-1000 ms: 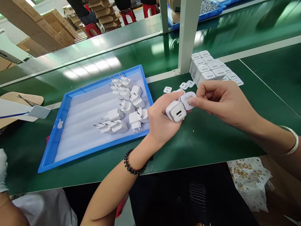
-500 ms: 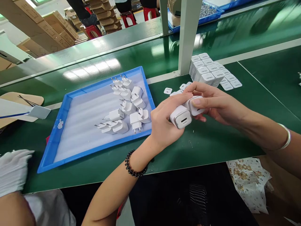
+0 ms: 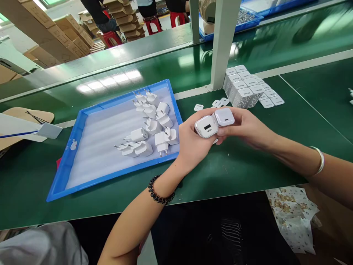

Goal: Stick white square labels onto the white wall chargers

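Note:
My left hand (image 3: 193, 149) is closed around a white wall charger (image 3: 206, 127), whose face with a wide port and a narrow slot points up at me. Against it sits a second white charger (image 3: 224, 117), gripped by the fingers of my right hand (image 3: 245, 127), its face showing a single small slot. A sliver of something white shows beneath my fingers, too hidden to name. Small white labels (image 3: 220, 102) lie on the green bench just beyond my hands. To the left, a blue tray (image 3: 110, 176) holds several white chargers with two-pin plugs (image 3: 139, 135).
A stack of printed white label sheets (image 3: 245, 88) stands beside a pale post (image 3: 223, 44). Further left are a white scoop-like piece (image 3: 49, 130) and tan board. A grey sleeve (image 3: 44, 244) shows at lower left. Cartons and seated people are behind the bench.
The two chargers have tilted so their port faces turn more toward me, and my right hand has shifted slightly left. A co-worker's white-gloved hand has left the view at the left.

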`<action>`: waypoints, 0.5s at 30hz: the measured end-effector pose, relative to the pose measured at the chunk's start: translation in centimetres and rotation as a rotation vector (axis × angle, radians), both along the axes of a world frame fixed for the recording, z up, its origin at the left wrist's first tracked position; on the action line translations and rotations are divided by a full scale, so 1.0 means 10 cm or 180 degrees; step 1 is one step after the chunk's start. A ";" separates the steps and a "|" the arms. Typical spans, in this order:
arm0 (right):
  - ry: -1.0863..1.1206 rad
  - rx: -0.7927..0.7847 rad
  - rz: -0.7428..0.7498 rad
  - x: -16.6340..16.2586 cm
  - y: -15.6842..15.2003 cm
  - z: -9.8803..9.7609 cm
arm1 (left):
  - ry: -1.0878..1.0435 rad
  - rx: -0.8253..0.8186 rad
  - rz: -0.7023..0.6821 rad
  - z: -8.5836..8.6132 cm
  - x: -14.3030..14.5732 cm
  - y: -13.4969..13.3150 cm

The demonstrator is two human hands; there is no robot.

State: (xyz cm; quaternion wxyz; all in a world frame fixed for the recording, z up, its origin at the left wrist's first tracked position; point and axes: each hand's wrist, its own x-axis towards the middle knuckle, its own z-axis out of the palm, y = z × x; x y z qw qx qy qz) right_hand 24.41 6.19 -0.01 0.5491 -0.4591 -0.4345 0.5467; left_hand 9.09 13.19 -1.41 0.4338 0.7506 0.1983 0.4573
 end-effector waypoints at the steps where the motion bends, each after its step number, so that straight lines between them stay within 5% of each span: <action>1: 0.0079 -0.0042 0.0070 0.02 0.00 0.01 | 0.0009 0.0091 0.0003 0.00 0.00 0.00; 6: 0.0189 -0.0122 -0.0055 0.04 -0.02 0.06 | -0.0075 0.0519 -0.0096 -0.02 -0.01 -0.01; 10: 0.0112 -0.0122 -0.0323 0.05 0.03 -0.01 | -0.0047 0.0267 -0.0430 -0.06 0.02 0.02; 15: -0.1221 -0.0220 -0.0129 0.23 0.15 -0.07 | -0.0226 -0.0354 -0.0057 -0.12 0.05 0.15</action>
